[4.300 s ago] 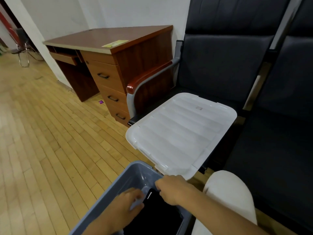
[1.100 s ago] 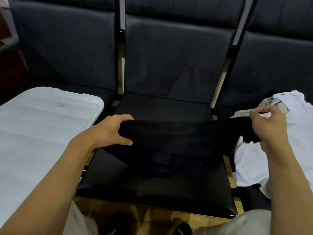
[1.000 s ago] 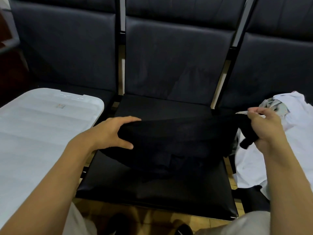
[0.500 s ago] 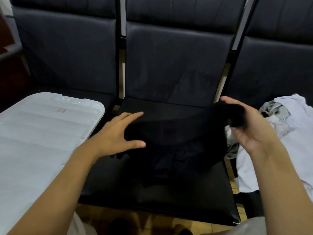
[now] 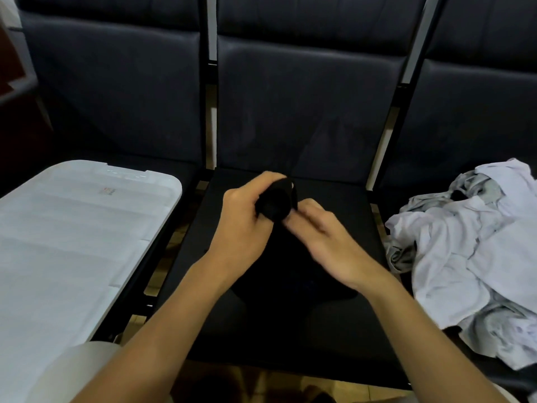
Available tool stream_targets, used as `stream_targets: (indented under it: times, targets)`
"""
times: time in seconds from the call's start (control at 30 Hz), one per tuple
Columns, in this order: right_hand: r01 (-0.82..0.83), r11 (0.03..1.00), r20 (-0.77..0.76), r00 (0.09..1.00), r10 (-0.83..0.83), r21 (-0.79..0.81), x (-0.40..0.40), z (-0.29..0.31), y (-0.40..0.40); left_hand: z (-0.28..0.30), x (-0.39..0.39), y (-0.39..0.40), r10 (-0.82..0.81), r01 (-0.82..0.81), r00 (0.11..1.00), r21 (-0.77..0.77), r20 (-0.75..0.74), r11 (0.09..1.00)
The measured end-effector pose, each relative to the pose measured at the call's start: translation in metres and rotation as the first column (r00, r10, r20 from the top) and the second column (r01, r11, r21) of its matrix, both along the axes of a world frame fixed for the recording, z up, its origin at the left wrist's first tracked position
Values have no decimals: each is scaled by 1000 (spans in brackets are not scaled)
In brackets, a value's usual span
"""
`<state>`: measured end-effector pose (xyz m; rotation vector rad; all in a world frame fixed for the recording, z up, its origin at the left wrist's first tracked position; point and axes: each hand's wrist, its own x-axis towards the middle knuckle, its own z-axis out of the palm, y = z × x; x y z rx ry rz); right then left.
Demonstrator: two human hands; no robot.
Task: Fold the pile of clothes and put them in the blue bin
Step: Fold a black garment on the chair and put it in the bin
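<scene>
A white bin lid [image 5: 75,228] lies on the left seat. Over the middle seat [image 5: 290,330], the left hand [image 5: 247,225] and right hand [image 5: 325,245] both grip a bunched black garment [image 5: 276,203]. Pale clothes [image 5: 470,251] are heaped at right.

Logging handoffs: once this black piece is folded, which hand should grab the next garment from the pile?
Right hand: the white pile lies on the seat at its side. The left hand grips the black garment.

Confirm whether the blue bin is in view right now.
No: only the white lid, the dark seats, the pile of pale clothes and both hands on a black garment show.
</scene>
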<state>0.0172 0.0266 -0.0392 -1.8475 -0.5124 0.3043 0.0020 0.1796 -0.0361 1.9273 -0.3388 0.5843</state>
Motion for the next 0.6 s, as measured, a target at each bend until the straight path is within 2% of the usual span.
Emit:
stream_targets:
  times: [0.1, 0.13, 0.2, 0.27, 0.3, 0.33, 0.4, 0.5, 0.53, 0.6]
  targets:
    - [114, 988, 286, 955, -80, -103, 1, -8, 0, 12, -4, 1, 11, -29, 993, -153, -118, 988]
    - [129, 979, 335, 939, -71, -155, 4, -10, -3, 15, -4, 4, 26, -50, 991, -177, -133, 983]
    - [50, 948, 277, 960, 42, -315, 6, -16, -5, 24, -4, 11, 84, -113, 987, -223, -133, 968]
    - [-100, 916, 87, 986, 144, -389, -1, -26, 3, 28, -3, 13, 100, -138, 984, -273, -147, 952]
    - [-133, 886, 46, 984, 171, -444, -6, -34, 10, 28, -3, 12, 80, -122, 983, -272, -163, 955]
    - [-114, 832, 75, 980, 183, -543, -10, -41, 17, 29, -4, 10, 40, -90, 981, -263, -188, 961]
    - [18, 714, 228, 953, 198, -700, -9, -45, 23, 26, -5, 15, -20, -24, 977, -203, -214, 979]
    - [153, 674, 295, 950, 101, -723, 4, -36, 4, 25, -4, 46, -3, 14, 952, 32, -307, 999]
    - [196, 634, 308, 949, 70, -748, 10, -34, -6, 26, -5, 59, 9, 22, 944, 87, -331, 996]
    - [240, 564, 302, 953, 18, -791, 22, -35, -27, 27, -7, 82, 11, 26, 928, 94, -371, 995]
